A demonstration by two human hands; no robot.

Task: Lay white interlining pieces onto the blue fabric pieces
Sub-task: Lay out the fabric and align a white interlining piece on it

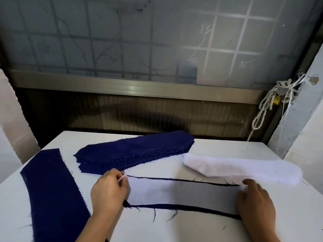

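Note:
A white interlining piece (181,193) lies on a blue fabric piece (183,207) in front of me, with blue edges showing along its far and near sides. My left hand (109,191) pinches the interlining's left end between thumb and fingers. My right hand (256,201) rests flat on its right end, fingers down. A stack of blue fabric pieces (134,152) sits behind, and a stack of white interlining (243,169) lies at the right. A single blue piece (52,191) lies at the left.
The white table (174,229) ends at a far edge below a dark wall panel and a frosted window (139,37). A knotted white rope (272,102) hangs on the wall at the right.

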